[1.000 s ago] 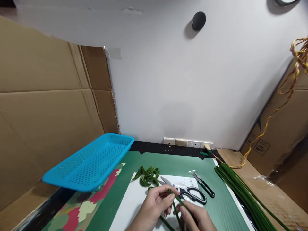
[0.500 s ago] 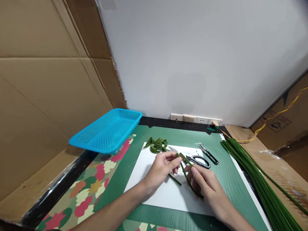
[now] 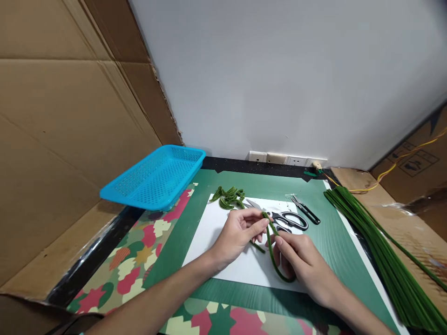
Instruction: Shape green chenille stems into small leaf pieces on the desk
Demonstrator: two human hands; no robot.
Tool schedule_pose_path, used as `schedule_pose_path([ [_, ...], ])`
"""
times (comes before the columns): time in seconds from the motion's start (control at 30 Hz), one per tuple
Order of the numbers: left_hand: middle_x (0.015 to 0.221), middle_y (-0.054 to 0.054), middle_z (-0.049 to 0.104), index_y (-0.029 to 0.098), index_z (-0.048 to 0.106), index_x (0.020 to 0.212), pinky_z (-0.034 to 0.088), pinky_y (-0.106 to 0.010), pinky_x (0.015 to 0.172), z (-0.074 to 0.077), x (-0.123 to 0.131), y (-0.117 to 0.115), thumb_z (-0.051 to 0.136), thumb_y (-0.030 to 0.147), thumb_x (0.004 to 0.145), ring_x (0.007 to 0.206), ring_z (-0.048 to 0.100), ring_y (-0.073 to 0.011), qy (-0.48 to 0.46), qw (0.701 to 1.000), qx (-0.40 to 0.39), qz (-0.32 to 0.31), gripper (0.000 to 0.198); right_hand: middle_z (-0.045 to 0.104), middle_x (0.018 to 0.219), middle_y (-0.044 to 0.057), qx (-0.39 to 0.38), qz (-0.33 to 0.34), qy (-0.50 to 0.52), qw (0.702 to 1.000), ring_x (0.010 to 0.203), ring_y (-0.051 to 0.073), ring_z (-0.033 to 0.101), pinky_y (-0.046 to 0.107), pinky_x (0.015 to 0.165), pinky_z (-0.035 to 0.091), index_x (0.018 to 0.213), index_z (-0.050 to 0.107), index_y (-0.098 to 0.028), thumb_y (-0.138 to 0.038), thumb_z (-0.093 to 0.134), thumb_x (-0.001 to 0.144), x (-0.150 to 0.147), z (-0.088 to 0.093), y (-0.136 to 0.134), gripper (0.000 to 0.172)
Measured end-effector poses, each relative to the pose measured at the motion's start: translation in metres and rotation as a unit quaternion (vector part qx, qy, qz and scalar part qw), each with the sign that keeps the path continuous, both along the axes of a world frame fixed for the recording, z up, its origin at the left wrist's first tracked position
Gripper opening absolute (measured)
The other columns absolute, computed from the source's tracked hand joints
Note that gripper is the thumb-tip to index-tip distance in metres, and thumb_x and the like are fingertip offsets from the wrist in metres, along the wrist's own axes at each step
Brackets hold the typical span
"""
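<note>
My left hand (image 3: 242, 232) pinches one end of a fuzzy green pipe cleaner (image 3: 271, 258) between thumb and fingers. The pipe cleaner bends into a loop, and my right hand (image 3: 296, 256) grips its other part close by. Under my hands lies a white sheet of paper (image 3: 202, 242). Another green stem piece (image 3: 257, 246) rests on the paper, partly behind my left hand. Just beyond my fingers are black-handled scissors (image 3: 295, 220), slightly open. Several curled green pieces (image 3: 228, 197) sit in a small heap at the paper's far left corner.
A blue perforated basket (image 3: 153, 200) stands at the left. Small black snips (image 3: 306, 210) lie right of the scissors. A bundle of long green pipe cleaners (image 3: 377, 251) runs along the right edge. Cardboard (image 3: 70, 116) walls the left; sockets (image 3: 277, 158) line the back wall.
The two ends of the pipe cleaner have come together at my left fingertips, closing the loop. My right hand moved slightly towards my left. The camera view has tilted a little.
</note>
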State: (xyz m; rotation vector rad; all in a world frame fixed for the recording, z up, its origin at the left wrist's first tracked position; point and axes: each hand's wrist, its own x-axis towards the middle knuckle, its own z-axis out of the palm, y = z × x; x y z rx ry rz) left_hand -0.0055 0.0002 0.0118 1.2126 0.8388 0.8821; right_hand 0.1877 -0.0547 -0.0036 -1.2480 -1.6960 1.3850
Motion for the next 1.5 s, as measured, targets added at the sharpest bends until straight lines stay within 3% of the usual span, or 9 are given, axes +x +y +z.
schedule_pose_path([
  [0.5,0.081,-0.004,0.068,0.011,0.077,0.086,0.047,-0.021,0.059,-0.001,0.004,-0.005,0.088,0.033,0.079,0.063,0.056,-0.0095,0.016,0.999,0.029,0.014,0.026,0.055,0.060,-0.002,0.041,0.050,-0.080,0.995,0.058,0.013,0.051,0.028,0.063,0.035,0.071,0.058,-0.019,-0.046,0.038,0.112,-0.003,0.002,0.000,0.054],
  [0.93,0.078,-0.005,0.068,0.011,0.081,0.089,0.045,-0.023,0.064,0.003,0.004,-0.009,0.080,0.031,0.088,0.070,0.058,-0.0123,0.055,0.992,0.112,0.020,0.020,0.042,0.063,-0.005,0.056,0.074,-0.096,0.991,0.059,0.012,0.038,0.029,0.061,0.028,0.071,0.041,-0.021,-0.048,0.037,0.112,-0.002,0.004,0.000,0.050],
  [1.1,0.074,-0.002,0.062,0.012,0.078,0.082,0.043,-0.023,0.059,0.003,0.003,-0.010,0.078,0.029,0.090,0.064,0.054,-0.0101,0.047,0.993,0.107,0.001,0.019,0.053,0.067,-0.004,0.105,0.030,-0.060,0.992,0.061,0.012,0.046,0.028,0.062,0.034,0.079,0.053,-0.020,-0.045,0.037,0.113,0.000,0.001,-0.001,0.045],
  [1.3,0.073,-0.002,0.062,0.012,0.077,0.081,0.043,-0.022,0.060,0.006,0.004,-0.012,0.078,0.028,0.089,0.064,0.054,-0.0102,0.038,0.992,0.119,0.022,0.017,0.068,0.089,0.002,0.244,-0.062,-0.046,0.967,0.073,0.013,0.061,0.025,0.067,0.045,0.102,0.064,-0.020,-0.029,0.049,0.109,0.005,-0.003,-0.003,0.019],
  [1.5,0.077,-0.003,0.066,0.013,0.078,0.083,0.047,-0.022,0.053,0.008,0.005,-0.013,0.080,0.034,0.087,0.054,0.056,-0.0085,0.027,0.995,0.097,0.026,0.021,0.074,0.089,0.004,0.221,-0.071,-0.027,0.972,0.066,0.013,0.064,0.024,0.061,0.050,0.105,0.069,-0.019,-0.029,0.058,0.105,0.005,-0.001,-0.005,0.015],
])
